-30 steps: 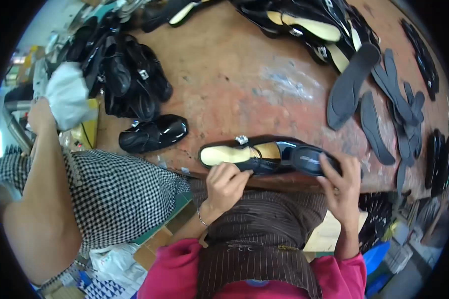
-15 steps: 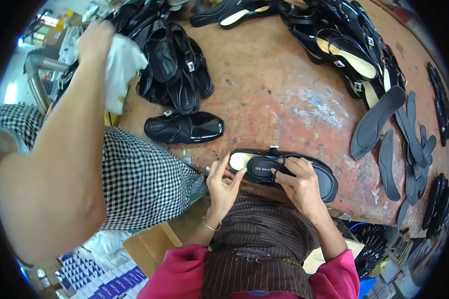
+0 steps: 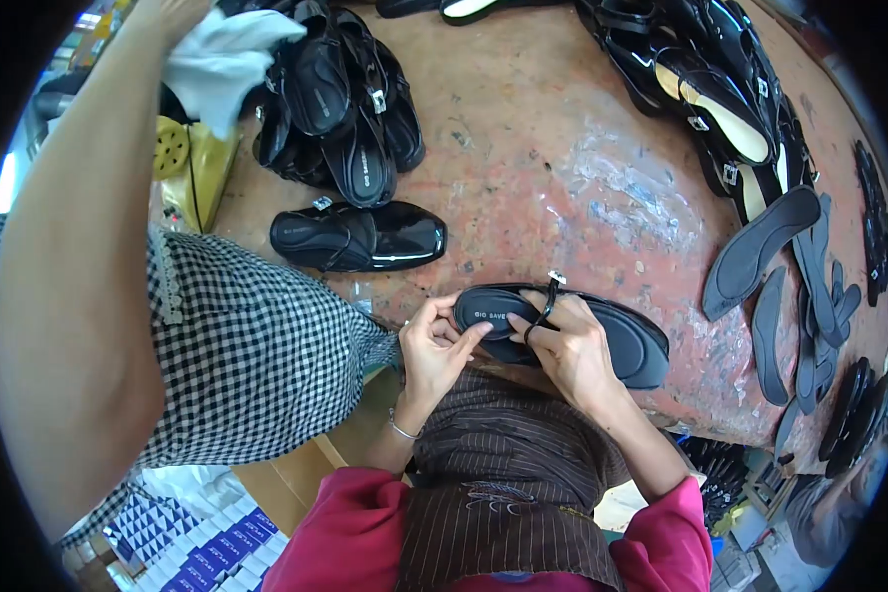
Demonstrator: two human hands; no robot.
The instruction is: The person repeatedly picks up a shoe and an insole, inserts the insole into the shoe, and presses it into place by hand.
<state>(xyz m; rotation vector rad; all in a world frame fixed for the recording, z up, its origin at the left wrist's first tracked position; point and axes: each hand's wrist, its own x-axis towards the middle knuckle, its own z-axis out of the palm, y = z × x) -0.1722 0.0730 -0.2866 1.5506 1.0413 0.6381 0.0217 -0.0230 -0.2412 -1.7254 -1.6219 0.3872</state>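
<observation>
A black shoe [image 3: 663,340] lies lengthwise near the table's front edge, its heel to the left. The black insole [image 3: 481,307] with pale lettering now covers the heel seat inside it. My left hand [image 3: 430,353] grips the heel end, thumb pressing on the insole and fingers around the outer side. My right hand [image 3: 572,347] reaches under the ankle strap [image 3: 540,321], its fingers closed down on the insole at mid-shoe; the fingertips are partly hidden. A shiny buckle [image 3: 555,278] stands up on the strap.
A finished-looking black shoe [image 3: 405,237] and a shoe pile [image 3: 365,163] lie to the left. At right are more shoes [image 3: 720,109] and loose insoles [image 3: 760,252]. A co-worker's arm [image 3: 79,257] with a white cloth [image 3: 222,64] occupies the left side.
The insole has slid back over the pale heel area, which no longer shows. My right hand has shifted slightly left and the strap stands higher. The co-worker's arm and cloth moved up.
</observation>
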